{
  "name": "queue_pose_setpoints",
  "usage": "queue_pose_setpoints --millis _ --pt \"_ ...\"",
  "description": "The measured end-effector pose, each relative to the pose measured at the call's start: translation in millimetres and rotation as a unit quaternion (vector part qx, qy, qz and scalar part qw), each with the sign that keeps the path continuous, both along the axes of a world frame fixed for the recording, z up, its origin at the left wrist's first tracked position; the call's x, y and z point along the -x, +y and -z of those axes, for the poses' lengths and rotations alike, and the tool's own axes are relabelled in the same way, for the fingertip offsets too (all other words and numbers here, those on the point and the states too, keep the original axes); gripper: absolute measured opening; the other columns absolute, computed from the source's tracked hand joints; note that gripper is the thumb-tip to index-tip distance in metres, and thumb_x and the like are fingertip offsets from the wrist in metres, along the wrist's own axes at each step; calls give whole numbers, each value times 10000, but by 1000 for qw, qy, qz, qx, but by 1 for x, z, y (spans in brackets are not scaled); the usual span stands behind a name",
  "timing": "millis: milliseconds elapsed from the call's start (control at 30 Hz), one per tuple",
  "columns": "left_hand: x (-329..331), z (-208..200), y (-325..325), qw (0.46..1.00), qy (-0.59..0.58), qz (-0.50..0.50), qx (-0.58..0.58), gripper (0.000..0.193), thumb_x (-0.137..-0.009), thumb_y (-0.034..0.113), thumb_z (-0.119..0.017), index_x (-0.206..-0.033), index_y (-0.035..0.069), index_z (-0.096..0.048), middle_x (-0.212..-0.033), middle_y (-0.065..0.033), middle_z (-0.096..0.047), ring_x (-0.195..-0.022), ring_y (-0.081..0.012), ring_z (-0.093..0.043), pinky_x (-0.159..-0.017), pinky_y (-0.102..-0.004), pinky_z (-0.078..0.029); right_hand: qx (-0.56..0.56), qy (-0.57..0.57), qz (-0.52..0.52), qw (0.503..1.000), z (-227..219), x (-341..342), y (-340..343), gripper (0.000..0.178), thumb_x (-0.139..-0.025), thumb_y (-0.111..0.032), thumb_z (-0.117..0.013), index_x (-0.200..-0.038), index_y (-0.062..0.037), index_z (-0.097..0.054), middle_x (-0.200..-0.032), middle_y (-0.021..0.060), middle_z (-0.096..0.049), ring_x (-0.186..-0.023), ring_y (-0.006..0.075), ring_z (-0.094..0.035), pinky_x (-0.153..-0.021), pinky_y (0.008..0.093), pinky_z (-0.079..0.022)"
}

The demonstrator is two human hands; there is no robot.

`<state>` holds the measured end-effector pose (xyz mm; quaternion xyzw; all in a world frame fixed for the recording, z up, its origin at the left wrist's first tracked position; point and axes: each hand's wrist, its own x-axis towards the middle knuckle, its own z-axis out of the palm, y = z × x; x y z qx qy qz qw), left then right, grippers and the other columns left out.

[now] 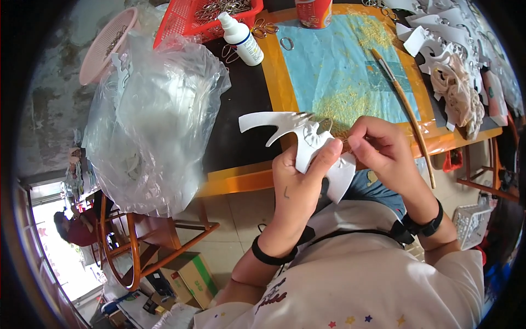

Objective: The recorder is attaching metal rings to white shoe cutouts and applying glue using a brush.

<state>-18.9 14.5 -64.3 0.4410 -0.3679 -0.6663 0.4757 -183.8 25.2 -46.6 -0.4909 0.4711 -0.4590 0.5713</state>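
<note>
My left hand (296, 189) grips a white, flat, curved piece (260, 120) with hooked arms and a raised relief in its middle, held just off the table's near edge. The left thumb presses on its face. My right hand (386, 153) is closed in a pinch, thumb against forefinger, right beside the piece. Whatever lies between those fingertips is too small to make out. A thin metal loop (325, 124) shows at the piece's upper edge. Under the hands, a blue sheet (318, 71) taped to the table carries golden flakes (350, 107).
A long brush (402, 98) lies across the sheet's right side. Left are a big clear plastic bag (159, 126), a white bottle (244, 44) and a red basket (178, 24) of metal rings. At right are more white pieces (446, 33) and a crumpled cloth (457, 93).
</note>
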Motion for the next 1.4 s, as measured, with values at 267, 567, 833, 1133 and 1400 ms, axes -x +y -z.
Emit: queue_pose_setpoints --millis 267,567,833,1133,1400 --pt "1 -6 -2 1000 16 3 -5 222 -885 179 -704 -973 -24 -690 -912 -68 -703 -828 -75 -612 -745 -230 -475 69 73 -73 992 12 -5 6 261 -974 -224 -550 -890 15 -612 -694 45 -540 -623 89 -501 -573 261 -415" --pt "2 -10 -3 981 146 -1 -131 204 -868 154 -688 -930 -37 -655 -818 -87 -673 -576 -117 -611 -482 -254 -495 47 -51 -89 994 30 -11 8 275 -981 -211 -547 -843 12 -630 -702 25 -599 -625 81 -557 -570 236 -440" --pt "3 -11 -7 1000 -3 -22 -5 222 -884 159 -663 -974 -40 -630 -828 -98 -674 -571 -133 -619 -451 -267 -505 31 -86 -125 988 18 -15 4 224 -960 -159 -588 -858 32 -643 -731 30 -616 -638 57 -551 -563 220 -441" --pt "-3 -10 -8 988 86 73 -101 397 -927 325 -617 -1049 -53 -632 -794 -88 -647 -636 -149 -634 -527 -279 -522 -31 -58 -60 996 22 -13 4 266 -948 -161 -612 -755 17 -650 -624 6 -592 -550 42 -533 -496 207 -410" --pt "-2 -3 -8 997 2 73 14 238 -881 126 -689 -1047 -36 -637 -890 -89 -688 -731 -96 -638 -626 -231 -513 -38 -17 -80 996 24 -6 5 238 -930 -168 -639 -774 10 -662 -642 17 -616 -567 50 -558 -512 212 -438"
